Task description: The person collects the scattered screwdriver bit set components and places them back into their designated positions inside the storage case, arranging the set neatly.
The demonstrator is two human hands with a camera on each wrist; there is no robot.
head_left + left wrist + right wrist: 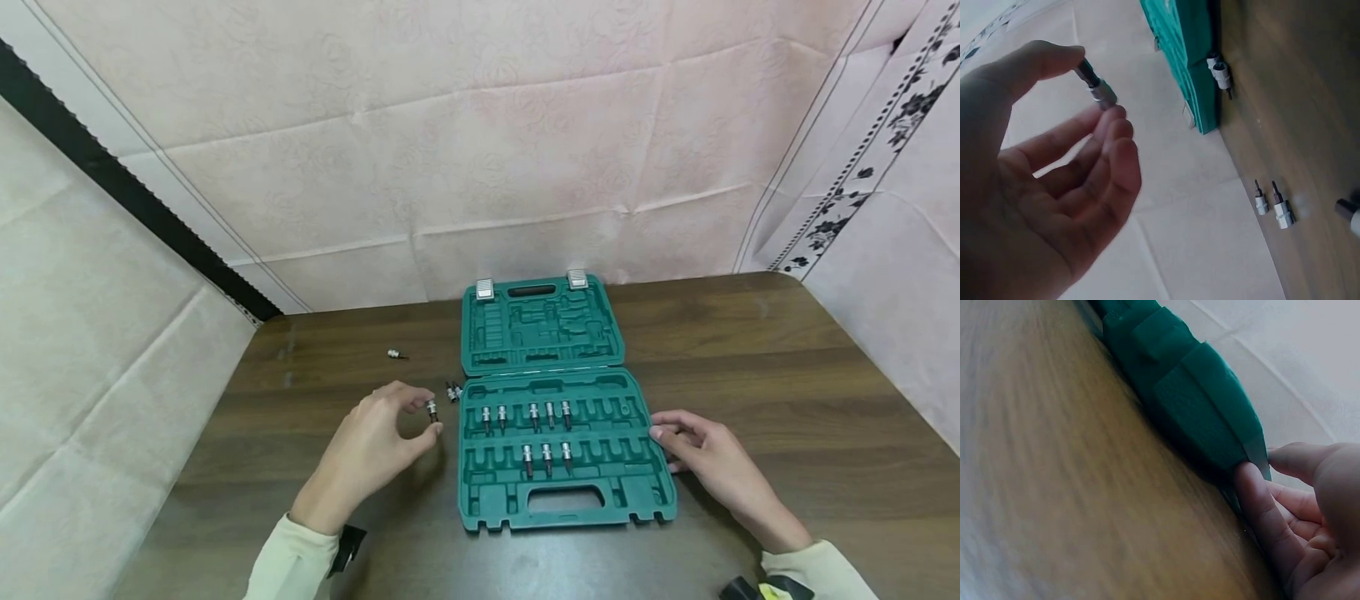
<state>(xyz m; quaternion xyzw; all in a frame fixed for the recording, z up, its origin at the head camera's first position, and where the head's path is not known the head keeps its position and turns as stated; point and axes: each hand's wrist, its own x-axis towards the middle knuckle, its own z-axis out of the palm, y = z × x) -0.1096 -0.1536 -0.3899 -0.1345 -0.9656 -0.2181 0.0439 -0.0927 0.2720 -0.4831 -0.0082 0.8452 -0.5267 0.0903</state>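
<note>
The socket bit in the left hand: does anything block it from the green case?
Nothing visible: only tabletop lies between the socket bit and the green case. Two loose bits lie by its left edge, just beyond the straight sideways path.

The head view is bright and evenly lit, with soft light that seems to come from above; faint shadows pool on the tabletop [570, 562] beside the left hand [371, 442] and under the right hand [712, 471], and a pale sheen spreads over the wood at the near edge. The cloth backdrop [487, 150] looks washed out, and wide-angle stretching splays the outer edges. The left wrist view is dimmer and cooler, the palm shaded, the pinched bit socket [1102, 92] slightly soft. In the right wrist view, the wood grain smears and the green case [1200, 415] falls into deep shade along its underside.
</note>
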